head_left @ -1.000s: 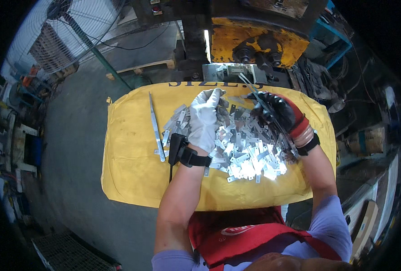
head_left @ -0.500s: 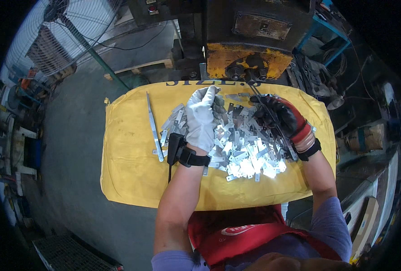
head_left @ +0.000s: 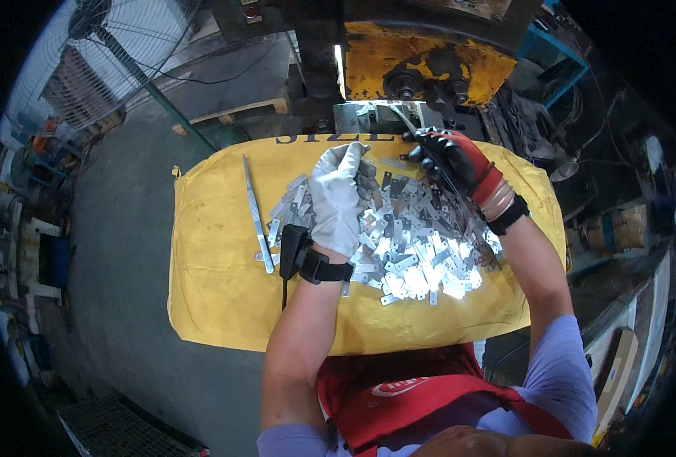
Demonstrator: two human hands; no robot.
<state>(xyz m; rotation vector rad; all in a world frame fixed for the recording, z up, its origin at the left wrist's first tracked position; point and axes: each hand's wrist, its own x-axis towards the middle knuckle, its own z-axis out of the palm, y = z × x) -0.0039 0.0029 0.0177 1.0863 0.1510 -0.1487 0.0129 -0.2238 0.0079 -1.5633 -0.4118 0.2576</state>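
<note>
My left hand (head_left: pixel 336 198), in a white glove, is closed with the thumb on top, over the left part of a heap of small flat metal pieces (head_left: pixel 403 236) with holes. What its curled fingers hold, if anything, is hidden. My right hand (head_left: pixel 454 161), in a black and red glove, grips long metal tweezers (head_left: pixel 402 116). Their tips reach past the far edge of the yellow cloth (head_left: pixel 216 266) to a metal die block (head_left: pixel 349 118) under the machine. Another pair of tweezers (head_left: pixel 256 213) lies on the cloth, left of my left hand.
Beyond the cloth stands a dark machine with a chipped yellow block (head_left: pixel 429 61) above the die. A large caged fan (head_left: pixel 102 61) is at the far left, and a wooden pallet (head_left: pixel 235 114) lies behind. Blue metal framing (head_left: pixel 555 65) stands at the far right.
My right hand has moved away from me and left, carrying the tweezers' tips to the die. The machine's yellow block has risen, uncovering the die block. My left hand has hardly moved.
</note>
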